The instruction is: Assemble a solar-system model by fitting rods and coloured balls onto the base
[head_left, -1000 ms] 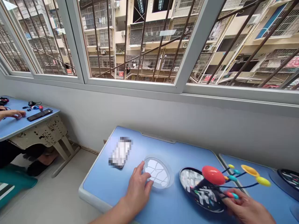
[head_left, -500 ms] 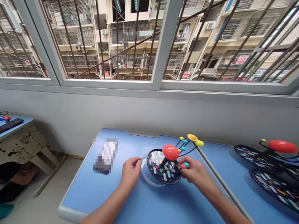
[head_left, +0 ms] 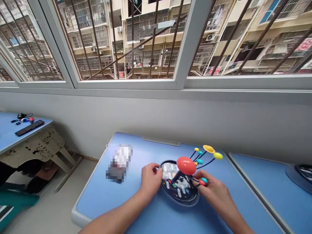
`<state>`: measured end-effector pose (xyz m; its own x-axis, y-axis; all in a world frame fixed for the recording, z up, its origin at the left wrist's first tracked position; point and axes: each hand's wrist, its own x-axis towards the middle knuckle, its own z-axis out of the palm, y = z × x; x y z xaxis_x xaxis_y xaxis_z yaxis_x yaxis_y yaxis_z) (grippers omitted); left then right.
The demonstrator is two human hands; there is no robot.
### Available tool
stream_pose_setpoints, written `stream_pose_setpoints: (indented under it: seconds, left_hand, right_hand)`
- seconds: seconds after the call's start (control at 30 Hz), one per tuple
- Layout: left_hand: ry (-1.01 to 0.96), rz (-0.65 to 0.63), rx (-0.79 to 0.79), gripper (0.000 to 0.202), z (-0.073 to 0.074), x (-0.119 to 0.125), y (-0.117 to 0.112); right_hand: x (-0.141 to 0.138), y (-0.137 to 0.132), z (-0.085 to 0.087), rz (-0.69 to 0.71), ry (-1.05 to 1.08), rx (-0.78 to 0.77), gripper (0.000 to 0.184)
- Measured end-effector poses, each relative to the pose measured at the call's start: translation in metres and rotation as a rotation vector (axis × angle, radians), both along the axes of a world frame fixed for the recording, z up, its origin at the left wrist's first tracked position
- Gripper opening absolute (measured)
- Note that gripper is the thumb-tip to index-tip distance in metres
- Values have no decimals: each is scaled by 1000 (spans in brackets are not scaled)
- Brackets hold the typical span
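Note:
A solar system model stands tilted between my hands, with a round black printed base (head_left: 179,190), a red ball (head_left: 186,165) and small coloured balls on thin black arms. A clear plastic dish (head_left: 190,204) shows below and around the base's lower edge. My left hand (head_left: 151,178) is closed in a pinch at the left rim, where dish and base meet; the fingertips are partly hidden. On the other side my right hand (head_left: 211,188) is closed on the base's right edge, beside a red ball and a teal ball. Its fingers are partly covered by these balls.
A blurred-out item (head_left: 119,163) lies on the left of the blue desk (head_left: 97,201). Another blue desk adjoins at right, bearing another round base (head_left: 304,174). At far left a desk holds a black bar-shaped object (head_left: 29,127); a teal stool (head_left: 18,201) and part of a person are near it.
The clear dish stuck out left of the base before; now it sits closely under and around it. My left hand has come nearer to the base. The view has turned left.

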<state>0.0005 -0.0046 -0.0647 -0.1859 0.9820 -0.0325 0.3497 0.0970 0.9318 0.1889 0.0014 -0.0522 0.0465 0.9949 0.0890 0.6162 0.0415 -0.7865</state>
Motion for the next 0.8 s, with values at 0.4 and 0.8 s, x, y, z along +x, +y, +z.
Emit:
stream_pose_setpoints:
  seconds: [0.4,0.8]
  left_hand:
    - [217,-82,171,21,-9,8,-8]
    - [229,-49,193,40,-18,-8,1]
  right_hand:
    - [8,-4,-6,-144,-79,29,23]
    - [-19,23,-9,14,-48,88,26]
